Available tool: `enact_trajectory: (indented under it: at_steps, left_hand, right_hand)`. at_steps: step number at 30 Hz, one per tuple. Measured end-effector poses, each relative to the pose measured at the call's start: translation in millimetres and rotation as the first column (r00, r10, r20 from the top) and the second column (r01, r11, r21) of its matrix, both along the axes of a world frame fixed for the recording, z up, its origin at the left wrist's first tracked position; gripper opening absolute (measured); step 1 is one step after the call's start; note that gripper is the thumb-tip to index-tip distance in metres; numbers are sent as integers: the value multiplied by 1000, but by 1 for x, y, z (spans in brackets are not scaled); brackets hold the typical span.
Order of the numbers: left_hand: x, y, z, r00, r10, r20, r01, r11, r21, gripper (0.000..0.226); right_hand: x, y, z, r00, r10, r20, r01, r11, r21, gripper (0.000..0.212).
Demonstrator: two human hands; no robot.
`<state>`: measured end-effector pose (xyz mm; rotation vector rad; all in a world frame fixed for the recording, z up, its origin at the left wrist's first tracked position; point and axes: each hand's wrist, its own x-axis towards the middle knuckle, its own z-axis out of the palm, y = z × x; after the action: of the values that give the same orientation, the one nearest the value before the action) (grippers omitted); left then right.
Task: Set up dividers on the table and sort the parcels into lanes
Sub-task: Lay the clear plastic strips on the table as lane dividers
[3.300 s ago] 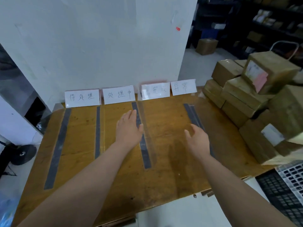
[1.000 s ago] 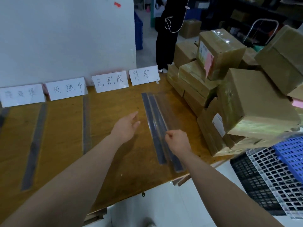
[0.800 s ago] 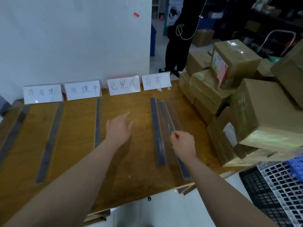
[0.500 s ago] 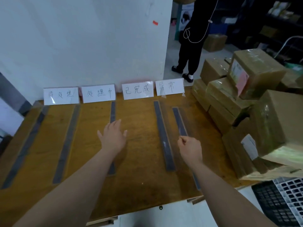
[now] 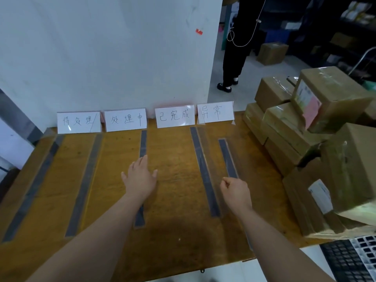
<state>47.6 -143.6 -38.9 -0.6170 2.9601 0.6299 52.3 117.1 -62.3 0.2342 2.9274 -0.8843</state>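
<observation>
Divider-laying is the step in hand. The right hand (image 5: 236,192) has its fingers curled, pinching the rightmost divider strip (image 5: 227,157), which runs from the knuckles toward the 异常 card (image 5: 215,112). The left hand (image 5: 140,180) is spread flat and holds nothing, over another strip (image 5: 143,143) (whether the palm touches the table (image 5: 175,200) I cannot tell). Taped cardboard parcels (image 5: 284,127) are stacked just right of the right hand, none in a lane. Next, probably: line this strip up parallel with its neighbour (image 5: 200,159) just leftward, then press it flat.
</observation>
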Motion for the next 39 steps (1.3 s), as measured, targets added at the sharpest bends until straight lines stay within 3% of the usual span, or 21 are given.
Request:
enact_trajectory:
  at_steps: [19,23,35,39]
  left_hand:
    - [-1,10,-2,997,83,1,-83,996,24,65]
    - [-2,10,-2,998,65,-14,-65,997,33,64]
    - [-14,17,3,998,-17,-69,15,1000,-28,64]
    - [-22,34,12,990,-73,-123,71,997,-14,63]
  right_hand:
    - [-8,13,-2,997,79,-17,-80,993,-92,30]
    - [-9,15,-5,997,69,-35,-71,995,-69,42]
    - [-7,25,-2,998,54,-37,-56,997,-48,46]
    - [-4,42,12,989,-8,-146,3,999,-32,40]
